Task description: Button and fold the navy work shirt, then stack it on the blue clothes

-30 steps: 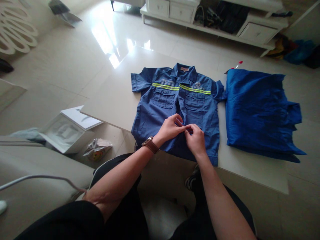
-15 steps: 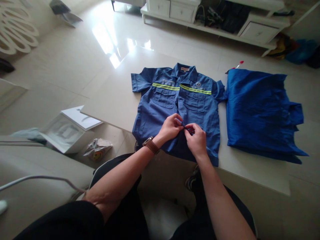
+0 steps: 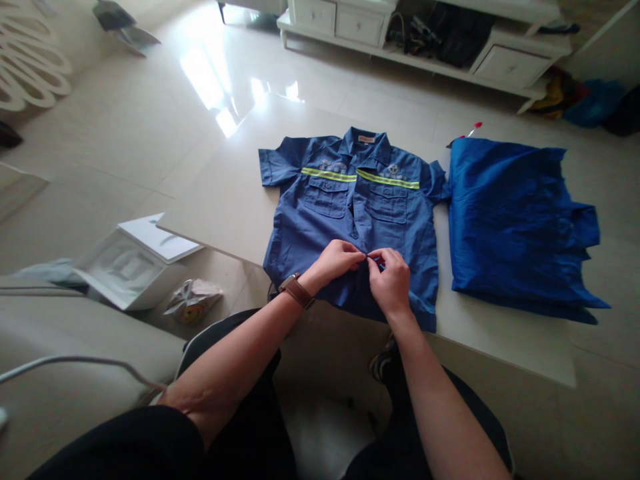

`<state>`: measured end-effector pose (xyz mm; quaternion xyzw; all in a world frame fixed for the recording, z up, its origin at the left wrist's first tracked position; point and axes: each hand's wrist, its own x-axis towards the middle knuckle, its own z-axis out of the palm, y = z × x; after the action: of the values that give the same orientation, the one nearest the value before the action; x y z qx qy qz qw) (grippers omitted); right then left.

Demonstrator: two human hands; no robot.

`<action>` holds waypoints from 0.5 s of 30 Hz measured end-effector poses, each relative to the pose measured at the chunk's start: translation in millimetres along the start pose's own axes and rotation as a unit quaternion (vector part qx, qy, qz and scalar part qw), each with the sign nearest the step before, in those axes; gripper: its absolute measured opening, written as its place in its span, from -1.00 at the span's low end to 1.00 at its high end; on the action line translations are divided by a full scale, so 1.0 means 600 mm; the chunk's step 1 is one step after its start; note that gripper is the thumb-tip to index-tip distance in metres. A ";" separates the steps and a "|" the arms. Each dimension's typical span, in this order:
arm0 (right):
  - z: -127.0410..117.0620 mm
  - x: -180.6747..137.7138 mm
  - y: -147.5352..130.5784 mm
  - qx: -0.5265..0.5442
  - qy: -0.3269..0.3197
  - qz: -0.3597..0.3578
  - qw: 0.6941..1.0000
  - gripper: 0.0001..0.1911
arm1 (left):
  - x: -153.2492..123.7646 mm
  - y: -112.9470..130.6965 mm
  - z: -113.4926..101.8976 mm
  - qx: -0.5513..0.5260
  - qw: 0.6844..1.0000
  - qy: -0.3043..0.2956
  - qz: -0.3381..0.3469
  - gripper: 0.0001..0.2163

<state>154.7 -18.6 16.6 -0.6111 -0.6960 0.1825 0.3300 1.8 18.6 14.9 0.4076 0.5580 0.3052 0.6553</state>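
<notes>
Where 2 hands meet, left hand [image 3: 336, 259] and right hand [image 3: 391, 280] grip narrow, pinching shirt [image 3: 310, 227] front placket.

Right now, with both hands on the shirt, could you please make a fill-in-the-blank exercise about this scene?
The left hand and right hand pinch the shirt, which lies on a ____.
The watch is on the ____ wrist.
The shirt has ____ chest pockets.
The folded blue cloth lies ____ of the shirt.
Missing words: table, left, two, right.
</notes>
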 end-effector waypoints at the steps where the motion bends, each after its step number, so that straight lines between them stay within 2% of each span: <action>1: 0.000 -0.001 0.000 -0.003 -0.001 -0.005 1.000 -0.89 | -0.001 0.001 -0.001 0.004 1.000 -0.013 -0.010 -0.86; 4: 0.000 -0.002 0.000 -0.007 -0.003 -0.011 1.000 -0.89 | -0.001 0.000 -0.002 0.016 0.999 -0.027 -0.007 -0.81; 15: 0.001 0.003 -0.006 -0.015 0.001 -0.027 1.000 -0.90 | 0.002 -0.001 0.000 0.006 0.999 -0.017 0.038 -0.74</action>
<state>151.6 -17.4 18.6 -0.5973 -0.7145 0.1625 0.3262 1.9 19.5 13.5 0.4375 0.5331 0.3194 0.6499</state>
